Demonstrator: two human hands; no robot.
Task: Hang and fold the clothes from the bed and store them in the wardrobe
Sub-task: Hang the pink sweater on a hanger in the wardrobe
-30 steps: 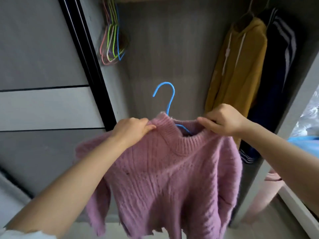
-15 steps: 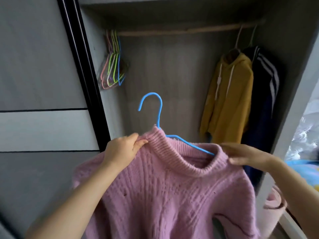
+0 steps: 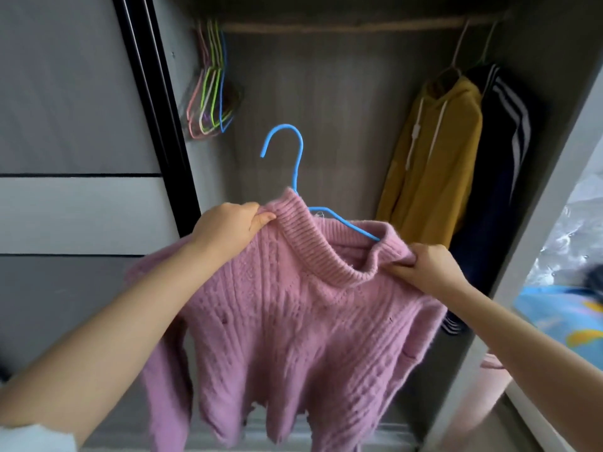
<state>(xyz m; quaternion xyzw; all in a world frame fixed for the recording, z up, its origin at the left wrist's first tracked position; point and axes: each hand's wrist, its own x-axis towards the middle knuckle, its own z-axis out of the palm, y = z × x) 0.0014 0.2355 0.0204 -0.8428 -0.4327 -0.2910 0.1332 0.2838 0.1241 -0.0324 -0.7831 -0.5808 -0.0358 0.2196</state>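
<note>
A pink knitted sweater [image 3: 293, 321] hangs in front of the open wardrobe, with a blue hanger [image 3: 295, 164] inside its collar; the hook sticks up above the neck and one hanger arm crosses the neck opening. My left hand [image 3: 228, 233] grips the sweater's left shoulder beside the collar. My right hand [image 3: 424, 269] pinches the knit at the right side of the collar. The hanger's lower parts are hidden inside the sweater.
The wardrobe rail [image 3: 342, 26] runs across the top. Several empty coloured hangers [image 3: 212, 93] hang at its left end. A yellow hoodie [image 3: 434, 158] and a dark striped jacket [image 3: 502, 151] hang at the right. A black-framed sliding door [image 3: 153, 109] stands left. The bed [image 3: 567, 314] lies at the right.
My right hand slid from the sweater's right shoulder to the right side of the collar and now pinches it. The sweater and hanger shifted slightly right and up in view.
</note>
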